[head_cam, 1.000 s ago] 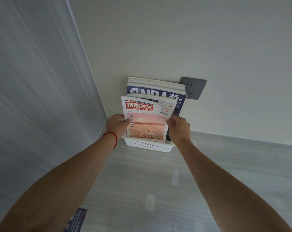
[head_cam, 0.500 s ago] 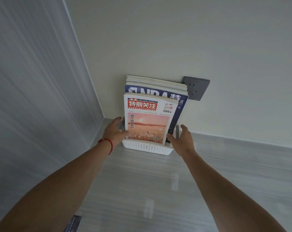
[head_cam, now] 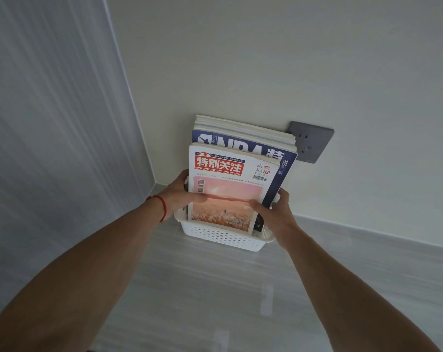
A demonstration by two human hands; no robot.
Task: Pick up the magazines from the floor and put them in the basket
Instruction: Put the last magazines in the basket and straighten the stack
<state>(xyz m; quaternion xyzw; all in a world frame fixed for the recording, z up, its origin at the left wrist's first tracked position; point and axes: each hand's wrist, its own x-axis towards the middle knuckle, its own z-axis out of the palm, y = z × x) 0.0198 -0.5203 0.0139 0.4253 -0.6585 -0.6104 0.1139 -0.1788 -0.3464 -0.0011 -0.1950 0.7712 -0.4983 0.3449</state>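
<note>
- Magazines [head_cam: 230, 189]: upright stack standing in the white basket [head_cam: 223, 237], spines down and tops leaning back against the wall [head_cam: 266, 59]. Front one is the red-title issue with the pink cover photo; a blue NBA issue [head_cam: 240, 146] sits right behind it, with more paper edges behind that.
- Leaning makes sense: the basket is shallow, the magazines stick up well above the rim, and the wall takes the tilt.
- Basket: on the floor [head_cam: 215, 288], pushed into the corner, back side at or near the wall. Perforated sides, with handle lips at 3 and 9 o'clock.
- Left hand [head_cam: 182, 196]: at 9 o'clock of the stack, fingers spread flat across the front cover, thumb side at the basket edge. Pressing, not pinching.
- Right hand [head_cam: 273, 207]: at 3 o'clock, fingers on the lower cover, thumb wrapped around the stack's right edge. Loose clamp on the magazines.
- Judgement: both hands are squaring and steadying the stack so it stays in; it looks like the end of the placing step.
- Can't tell if any magazines remain on the floor; none are in view here.
- Grey wall socket [head_cam: 311, 142] at 2 o'clock of the stack, partly hidden behind the magazine tops.
- Red string bracelet [head_cam: 162, 204] on the left wrist.
- Risk: the front issue could slide forward on release.
</note>
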